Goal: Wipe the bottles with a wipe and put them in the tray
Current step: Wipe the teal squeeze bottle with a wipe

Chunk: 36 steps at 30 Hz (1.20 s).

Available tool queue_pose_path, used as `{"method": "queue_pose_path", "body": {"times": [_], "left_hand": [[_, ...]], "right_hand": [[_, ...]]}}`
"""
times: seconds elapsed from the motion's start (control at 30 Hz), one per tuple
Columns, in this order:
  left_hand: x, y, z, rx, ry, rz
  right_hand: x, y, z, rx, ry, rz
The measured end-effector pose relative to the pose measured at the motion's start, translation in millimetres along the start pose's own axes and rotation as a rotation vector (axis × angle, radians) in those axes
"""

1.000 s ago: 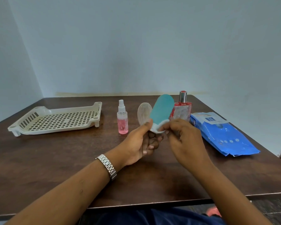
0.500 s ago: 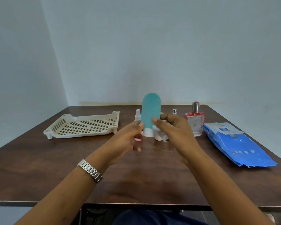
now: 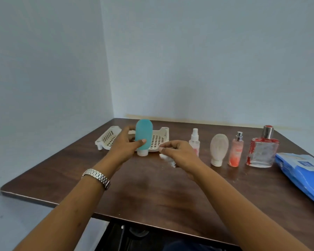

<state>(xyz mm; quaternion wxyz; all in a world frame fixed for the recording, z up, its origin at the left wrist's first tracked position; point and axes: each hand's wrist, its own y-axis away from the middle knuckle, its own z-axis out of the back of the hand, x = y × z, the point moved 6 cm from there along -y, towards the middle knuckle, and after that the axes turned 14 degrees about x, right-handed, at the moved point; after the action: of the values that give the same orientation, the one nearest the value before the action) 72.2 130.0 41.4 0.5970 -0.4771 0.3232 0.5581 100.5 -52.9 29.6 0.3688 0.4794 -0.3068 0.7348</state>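
My left hand [image 3: 124, 145] grips a teal squeeze bottle [image 3: 144, 135] upright, white cap down, in front of the cream slotted tray [image 3: 107, 137]. My right hand [image 3: 178, 153] is just to the right of it, apart from the bottle, holding a crumpled white wipe [image 3: 168, 160] under its fingers. Four more bottles stand in a row to the right: a small pink spray bottle [image 3: 194, 141], a beige squeeze bottle [image 3: 218, 149], a thin pink spray bottle [image 3: 236, 152] and a square red-trimmed glass perfume bottle [image 3: 263, 148].
A blue pack of wipes [image 3: 304, 173] lies at the right edge of the dark wooden table [image 3: 152, 192]. The table stands in a corner, walls behind and to the left. The table's near-left corner juts out at the left.
The view has swung left. My left hand has carried the teal bottle leftward to the tray's front. My right hand has come off the bottle and keeps the wipe.
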Motion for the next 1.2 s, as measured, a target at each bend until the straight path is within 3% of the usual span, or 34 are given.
{"method": "queue_pose_path", "body": {"times": [0.13,0.23,0.4,0.73,1.03,1.2], "left_hand": [[32,-16,54,-0.15,-0.053,0.083],[47,-33,81,-0.19,-0.072,0.085],[62,-60,102,-0.152,-0.107,0.081],[86,-83,105,-0.003,-0.31,0.143],[84,-82,107,-0.031,-0.442,0.083],[94,-77,121,-0.056,-0.357,0.146]], "right_hand": [[-13,-29,-27,-0.016,0.004,-0.051],[-19,-46,-40,-0.069,0.176,-0.026],[-17,-63,-59,-0.033,0.338,0.084],[-24,-83,-62,0.026,0.399,0.084],[-22,-77,-57,0.038,0.37,0.099],[-24,-75,-50,0.012,0.321,0.109]]}}
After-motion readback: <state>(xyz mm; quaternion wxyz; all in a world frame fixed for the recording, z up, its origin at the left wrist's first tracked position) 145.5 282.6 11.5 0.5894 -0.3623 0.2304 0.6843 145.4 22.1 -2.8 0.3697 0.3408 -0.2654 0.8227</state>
